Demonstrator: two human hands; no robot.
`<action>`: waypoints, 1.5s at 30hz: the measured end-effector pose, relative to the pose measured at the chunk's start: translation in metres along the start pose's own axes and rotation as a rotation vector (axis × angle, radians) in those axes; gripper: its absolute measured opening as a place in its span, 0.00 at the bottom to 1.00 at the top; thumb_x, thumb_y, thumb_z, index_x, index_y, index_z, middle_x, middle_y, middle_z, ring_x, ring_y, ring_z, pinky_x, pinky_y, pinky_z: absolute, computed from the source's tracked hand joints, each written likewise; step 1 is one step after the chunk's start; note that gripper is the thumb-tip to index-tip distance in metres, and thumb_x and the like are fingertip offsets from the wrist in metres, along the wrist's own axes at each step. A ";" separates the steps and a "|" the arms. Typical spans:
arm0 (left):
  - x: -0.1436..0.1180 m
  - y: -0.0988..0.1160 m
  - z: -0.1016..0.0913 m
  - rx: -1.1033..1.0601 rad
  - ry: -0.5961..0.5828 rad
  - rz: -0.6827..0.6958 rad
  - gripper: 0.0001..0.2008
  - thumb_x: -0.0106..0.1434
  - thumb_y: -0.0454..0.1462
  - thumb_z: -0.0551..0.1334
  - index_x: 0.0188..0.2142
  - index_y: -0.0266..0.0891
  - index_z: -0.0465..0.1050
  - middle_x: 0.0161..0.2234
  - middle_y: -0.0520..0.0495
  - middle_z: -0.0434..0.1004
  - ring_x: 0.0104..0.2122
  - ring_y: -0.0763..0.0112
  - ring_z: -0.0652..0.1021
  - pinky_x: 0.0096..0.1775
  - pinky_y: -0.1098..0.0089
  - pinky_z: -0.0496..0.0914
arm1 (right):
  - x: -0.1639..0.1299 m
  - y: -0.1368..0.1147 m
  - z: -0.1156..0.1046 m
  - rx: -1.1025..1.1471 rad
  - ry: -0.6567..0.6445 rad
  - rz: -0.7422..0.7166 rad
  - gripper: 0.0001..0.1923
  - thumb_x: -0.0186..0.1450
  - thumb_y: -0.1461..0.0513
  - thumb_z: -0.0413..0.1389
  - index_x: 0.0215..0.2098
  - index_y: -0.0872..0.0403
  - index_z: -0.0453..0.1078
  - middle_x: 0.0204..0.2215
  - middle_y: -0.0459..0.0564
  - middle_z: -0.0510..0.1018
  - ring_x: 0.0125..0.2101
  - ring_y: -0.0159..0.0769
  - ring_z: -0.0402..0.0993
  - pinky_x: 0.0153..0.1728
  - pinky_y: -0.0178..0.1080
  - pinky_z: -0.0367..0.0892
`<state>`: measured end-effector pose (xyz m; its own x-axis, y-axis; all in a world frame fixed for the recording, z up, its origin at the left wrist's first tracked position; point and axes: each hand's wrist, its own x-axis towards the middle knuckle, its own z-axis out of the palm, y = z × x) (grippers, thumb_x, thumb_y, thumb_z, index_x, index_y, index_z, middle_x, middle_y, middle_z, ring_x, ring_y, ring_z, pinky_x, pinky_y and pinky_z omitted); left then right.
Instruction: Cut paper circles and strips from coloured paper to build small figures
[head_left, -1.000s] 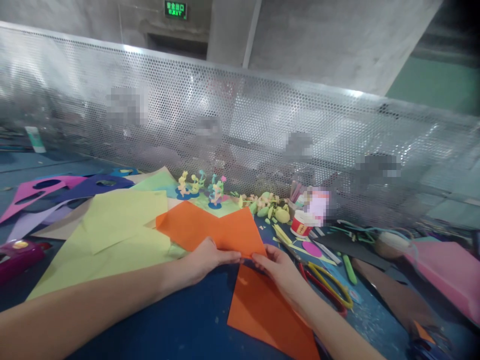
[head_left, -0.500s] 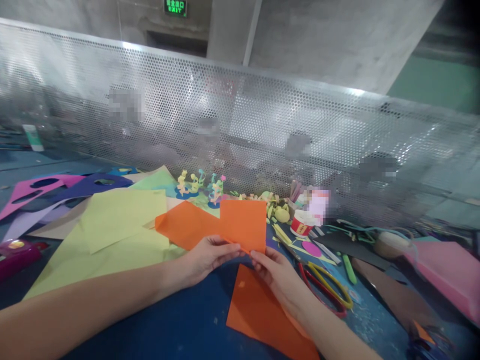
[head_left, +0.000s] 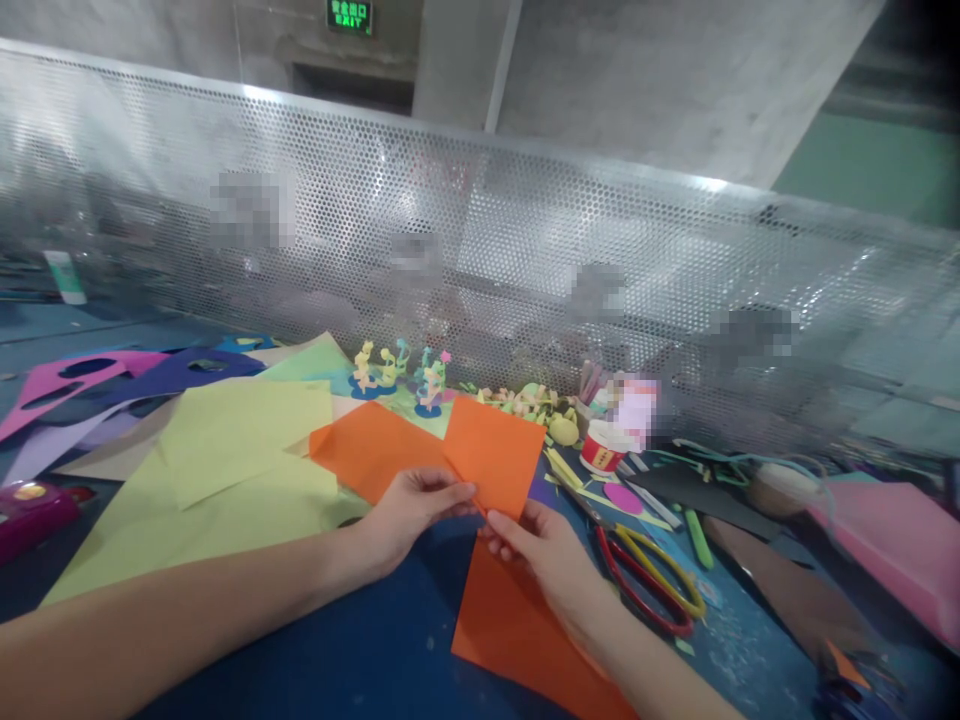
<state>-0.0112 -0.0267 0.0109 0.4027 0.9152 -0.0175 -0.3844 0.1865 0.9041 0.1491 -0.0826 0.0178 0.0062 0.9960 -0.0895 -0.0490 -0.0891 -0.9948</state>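
A small orange sheet of paper (head_left: 496, 450) is held up over the table, pinched along its lower edge by both hands. My left hand (head_left: 420, 510) grips the lower left part between thumb and fingers. Close beside it, my right hand (head_left: 532, 545) pinches the lower edge further right. Under my right wrist a larger orange sheet (head_left: 517, 640) lies on the blue table (head_left: 337, 650). Another orange piece (head_left: 375, 450) rests behind my left hand. The fingertips partly hide the edge they hold.
Yellow-green paper (head_left: 247, 440) spreads to the left, near a magenta glue gun (head_left: 37, 520). Scissors with red and yellow handles (head_left: 652, 580) lie at the right. Small paper figures (head_left: 431, 385), a red and white cup (head_left: 602, 447) and a perforated metal screen (head_left: 487, 270) stand behind.
The small orange sheet has tilted clockwise in my hands, its upper edge now sloping down to the right. My right hand has shifted slightly left, and both hands keep their pinch.
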 end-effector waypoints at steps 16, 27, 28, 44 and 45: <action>-0.001 -0.001 -0.001 0.060 0.024 0.056 0.12 0.46 0.41 0.70 0.24 0.35 0.74 0.24 0.53 0.72 0.25 0.77 0.71 0.33 0.75 0.67 | -0.006 -0.002 0.009 -0.106 -0.059 -0.067 0.20 0.53 0.51 0.60 0.36 0.58 0.69 0.24 0.49 0.77 0.23 0.34 0.73 0.27 0.36 0.68; -0.002 0.001 0.000 0.029 -0.032 0.004 0.11 0.48 0.41 0.69 0.26 0.35 0.74 0.26 0.51 0.74 0.26 0.77 0.73 0.34 0.74 0.69 | -0.006 -0.001 0.007 0.112 -0.100 0.069 0.19 0.51 0.53 0.63 0.31 0.60 0.70 0.22 0.48 0.75 0.21 0.26 0.69 0.24 0.29 0.63; -0.002 0.000 -0.001 0.037 -0.026 0.006 0.11 0.48 0.41 0.69 0.25 0.35 0.74 0.25 0.52 0.73 0.26 0.77 0.72 0.34 0.74 0.69 | -0.005 0.001 0.007 0.111 -0.104 0.067 0.19 0.51 0.53 0.63 0.32 0.60 0.70 0.22 0.48 0.75 0.21 0.26 0.69 0.24 0.30 0.63; -0.003 -0.002 -0.001 0.103 -0.035 0.050 0.13 0.49 0.43 0.67 0.27 0.35 0.72 0.23 0.52 0.72 0.25 0.75 0.72 0.32 0.73 0.67 | -0.009 0.004 0.017 -0.096 -0.090 -0.011 0.22 0.52 0.46 0.58 0.29 0.57 0.67 0.22 0.49 0.77 0.21 0.34 0.74 0.23 0.34 0.67; -0.004 -0.002 -0.001 0.091 -0.052 0.044 0.13 0.49 0.43 0.68 0.28 0.35 0.73 0.24 0.51 0.73 0.26 0.75 0.72 0.33 0.72 0.67 | -0.009 0.004 0.016 -0.083 -0.095 -0.007 0.21 0.52 0.47 0.58 0.29 0.57 0.67 0.22 0.49 0.77 0.21 0.33 0.74 0.23 0.33 0.66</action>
<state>-0.0127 -0.0301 0.0093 0.4309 0.9014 0.0431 -0.3268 0.1113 0.9385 0.1325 -0.0914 0.0156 -0.0885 0.9927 -0.0816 0.0339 -0.0789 -0.9963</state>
